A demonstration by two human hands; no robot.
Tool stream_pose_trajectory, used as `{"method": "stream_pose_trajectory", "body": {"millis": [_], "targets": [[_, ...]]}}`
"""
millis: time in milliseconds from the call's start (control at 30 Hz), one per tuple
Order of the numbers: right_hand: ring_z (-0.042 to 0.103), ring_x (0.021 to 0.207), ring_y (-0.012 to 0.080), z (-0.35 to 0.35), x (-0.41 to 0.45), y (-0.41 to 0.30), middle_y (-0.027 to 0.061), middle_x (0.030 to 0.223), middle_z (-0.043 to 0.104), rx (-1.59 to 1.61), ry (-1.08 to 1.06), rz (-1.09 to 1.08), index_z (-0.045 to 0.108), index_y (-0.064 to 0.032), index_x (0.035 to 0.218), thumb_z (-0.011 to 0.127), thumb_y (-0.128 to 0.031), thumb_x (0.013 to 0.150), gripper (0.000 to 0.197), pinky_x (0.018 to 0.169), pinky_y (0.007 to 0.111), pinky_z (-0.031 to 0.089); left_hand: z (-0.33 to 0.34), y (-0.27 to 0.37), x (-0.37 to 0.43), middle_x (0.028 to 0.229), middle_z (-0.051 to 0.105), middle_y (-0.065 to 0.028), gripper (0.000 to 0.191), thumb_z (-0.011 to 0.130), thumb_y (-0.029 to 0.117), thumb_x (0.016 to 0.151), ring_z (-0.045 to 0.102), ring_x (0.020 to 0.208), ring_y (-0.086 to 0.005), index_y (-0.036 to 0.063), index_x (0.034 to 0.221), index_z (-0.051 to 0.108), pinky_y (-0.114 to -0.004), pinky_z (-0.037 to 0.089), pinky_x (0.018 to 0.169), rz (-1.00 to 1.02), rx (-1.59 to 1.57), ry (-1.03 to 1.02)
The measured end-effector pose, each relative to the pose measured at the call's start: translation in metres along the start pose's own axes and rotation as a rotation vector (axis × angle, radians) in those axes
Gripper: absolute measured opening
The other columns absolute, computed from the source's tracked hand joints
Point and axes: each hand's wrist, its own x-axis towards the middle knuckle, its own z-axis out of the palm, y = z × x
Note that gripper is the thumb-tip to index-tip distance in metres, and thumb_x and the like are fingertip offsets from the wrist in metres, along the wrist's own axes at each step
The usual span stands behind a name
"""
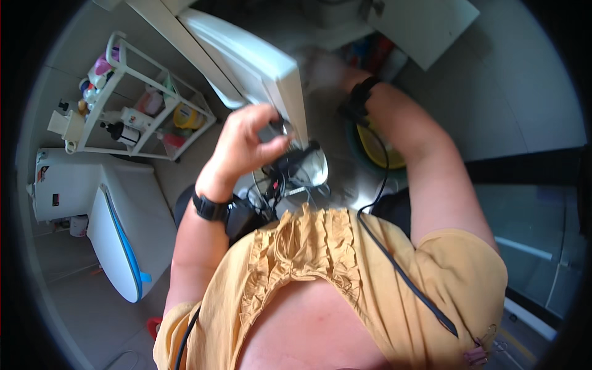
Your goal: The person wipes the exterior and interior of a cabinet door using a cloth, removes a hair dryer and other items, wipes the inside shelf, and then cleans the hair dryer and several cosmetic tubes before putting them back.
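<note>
Beside the edge of a white door or cabinet panel point(289, 88), my left hand point(245, 143) has its thumb and fingers curled. A small dark, shiny thing point(280, 124) shows at the fingertips; whether I grip it is unclear. Just below is a pale open container point(320, 169) with a tangle of dark cables point(282, 178) in and over it. My right hand point(326, 69) is blurred, stretched forward past the panel near an open low cabinet. Whatever it touches is lost in blur and shadow. Red items point(380, 52) stand inside that cabinet.
A white rack point(132, 76) with bottles stands at the left, by a toilet point(113, 240) with a blue-edged lid. Under my right forearm sits a yellow basin point(372, 145) within a green one. An open cabinet door point(430, 32) juts out at the top. A black cable point(384, 245) runs along my right arm.
</note>
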Motion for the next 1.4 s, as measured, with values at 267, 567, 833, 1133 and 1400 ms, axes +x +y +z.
{"method": "stream_pose_trajectory", "body": {"millis": [267,567,833,1133,1400], "targets": [[0.065,0.099,0.0209,-0.100,-0.092,-0.111,0.0097,0.111,0.066,0.698,0.334,0.648,0.058,-0.0016,0.122,0.057,-0.013,0.091,0.033,0.086,0.032,0.051,0.021,-0.006,0.017,0.082,0.067,-0.0137,0.029,0.075,0.023,0.080,0.066,0.074,-0.0266,0.0010,0.096,0.065,-0.034,0.052,0.066,-0.048,0.184,0.053],[0.065,0.101,0.0223,-0.115,-0.204,-0.172,0.0121,0.115,0.064,1.283,0.729,0.777,0.054,0.0001,0.125,0.064,-0.011,0.090,0.039,0.087,0.036,0.054,0.051,0.007,0.078,0.080,0.063,-0.0253,0.033,0.062,0.031,0.090,0.063,0.079,-0.0421,-0.0020,0.092,0.060,-0.045,0.049,0.068,-0.131,0.133,0.141],[0.061,0.112,0.0234,-0.112,-0.225,-0.189,0.0121,0.123,0.061,1.175,0.801,0.735,0.051,-0.0002,0.131,0.061,-0.012,0.092,0.041,0.097,0.036,0.049,0.071,-0.030,0.134,0.080,0.064,-0.0233,0.029,0.059,0.025,0.091,0.064,0.075,-0.0345,-0.0032,0.094,0.061,-0.043,0.048,0.070,-0.008,0.103,0.174],[0.061,0.111,0.0212,-0.126,-0.236,-0.174,0.0110,0.121,0.063,1.230,0.842,0.705,0.055,0.0001,0.127,0.061,-0.011,0.092,0.037,0.096,0.034,0.049,0.097,-0.114,-0.025,0.093,0.069,-0.0174,0.035,0.062,0.034,0.091,0.067,0.086,-0.0288,0.0012,0.101,0.065,-0.040,0.053,0.073,-0.395,0.405,-0.236],[0.065,0.099,0.0194,-0.124,-0.200,-0.212,0.0110,0.110,0.066,1.256,0.790,0.581,0.055,0.0002,0.124,0.058,-0.009,0.090,0.035,0.088,0.032,0.051,0.149,-0.127,-0.134,0.109,0.069,-0.0163,0.064,0.066,0.058,0.078,0.065,0.105,-0.0279,0.0024,0.110,0.068,-0.035,0.050,0.089,-0.969,0.591,-0.839]]}}
